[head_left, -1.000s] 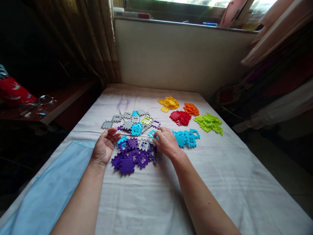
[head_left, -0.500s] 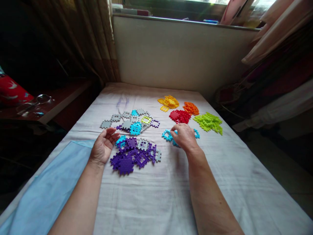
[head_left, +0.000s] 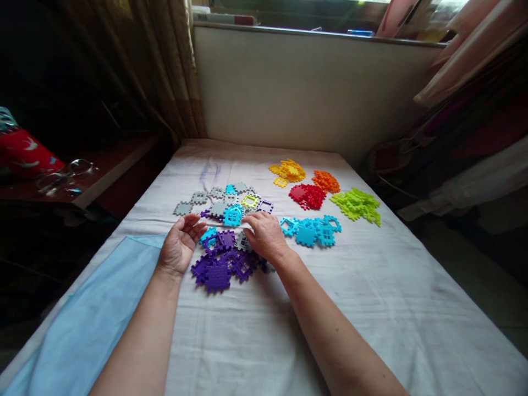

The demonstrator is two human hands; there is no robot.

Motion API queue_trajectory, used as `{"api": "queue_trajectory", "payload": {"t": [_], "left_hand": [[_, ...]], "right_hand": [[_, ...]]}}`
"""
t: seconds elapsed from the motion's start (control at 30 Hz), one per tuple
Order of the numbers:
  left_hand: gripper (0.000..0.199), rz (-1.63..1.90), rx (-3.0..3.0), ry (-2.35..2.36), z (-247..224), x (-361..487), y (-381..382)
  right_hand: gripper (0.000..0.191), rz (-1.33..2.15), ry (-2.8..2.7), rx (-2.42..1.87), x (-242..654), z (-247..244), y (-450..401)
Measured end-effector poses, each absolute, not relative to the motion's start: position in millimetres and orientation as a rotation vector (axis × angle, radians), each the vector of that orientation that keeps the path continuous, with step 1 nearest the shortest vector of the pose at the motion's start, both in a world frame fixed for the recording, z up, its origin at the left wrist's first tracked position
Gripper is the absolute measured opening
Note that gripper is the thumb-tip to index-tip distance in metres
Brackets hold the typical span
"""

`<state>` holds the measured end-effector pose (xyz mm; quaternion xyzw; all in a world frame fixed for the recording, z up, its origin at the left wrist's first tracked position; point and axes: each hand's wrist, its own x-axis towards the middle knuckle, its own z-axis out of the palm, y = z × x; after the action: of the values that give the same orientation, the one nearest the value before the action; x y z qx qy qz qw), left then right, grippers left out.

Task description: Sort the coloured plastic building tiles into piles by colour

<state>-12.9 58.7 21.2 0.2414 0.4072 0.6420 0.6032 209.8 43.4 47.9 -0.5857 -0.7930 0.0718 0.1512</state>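
My left hand (head_left: 180, 247) rests palm up with loosely curled fingers apart, beside the heap of purple interlocking tiles (head_left: 217, 275). It holds nothing. My right hand (head_left: 266, 234) hovers palm down over the right side of that heap, hiding part of it. Its fingertips point toward a light-blue window tile (head_left: 233, 215) among the grey tiles (head_left: 200, 197), and a gap shows between thumb and fingers. Another light-blue tile (head_left: 208, 236) lies close to my left fingertips. A lime frame tile (head_left: 249, 201) sits among the grey ones.
Light-blue tiles (head_left: 306, 235) form a pile to the right. Behind it lie red (head_left: 307, 196), yellow (head_left: 287, 170), orange (head_left: 325, 181) and lime-green tiles (head_left: 355, 205). A pale blue cloth (head_left: 103, 297) covers the bed's left side. Glasses (head_left: 66, 173) are on a side table.
My right hand has moved left from the light-blue pile to above the purple and grey tiles, uncovering that pile. My left hand stays nearly in place. The view has shifted slightly.
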Motion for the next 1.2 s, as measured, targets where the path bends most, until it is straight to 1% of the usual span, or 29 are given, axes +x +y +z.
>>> {"api": "queue_trajectory", "payload": {"t": [0.2, 0.37, 0.53, 0.87, 1.07, 1.2], "left_hand": [[0.013, 1.492, 0.512, 0.930, 22.4, -12.0, 58.8], [0.013, 1.479, 0.539, 0.943, 21.6, -13.2, 59.7], [0.014, 1.475, 0.539, 0.942, 20.8, -14.5, 59.8], [0.013, 1.482, 0.498, 0.956, 29.0, -9.2, 57.4], [0.014, 1.481, 0.487, 0.965, 31.1, -8.4, 56.4], [0.015, 1.487, 0.466, 0.970, 32.1, -7.4, 56.3]], "right_hand": [[0.043, 0.153, -2.380, -1.667, 188.5, 45.9, 73.4], [0.043, 0.092, -2.428, -1.691, 177.5, 45.3, 80.7], [0.046, 0.071, -2.293, -1.617, 191.6, 50.4, 68.9], [0.038, 0.134, -1.995, -2.080, 293.2, 57.6, 46.8], [0.032, 0.103, -1.940, -2.210, 315.9, 56.3, 45.1], [0.029, 0.187, -1.952, -2.273, 322.5, 57.8, 43.9]]}}
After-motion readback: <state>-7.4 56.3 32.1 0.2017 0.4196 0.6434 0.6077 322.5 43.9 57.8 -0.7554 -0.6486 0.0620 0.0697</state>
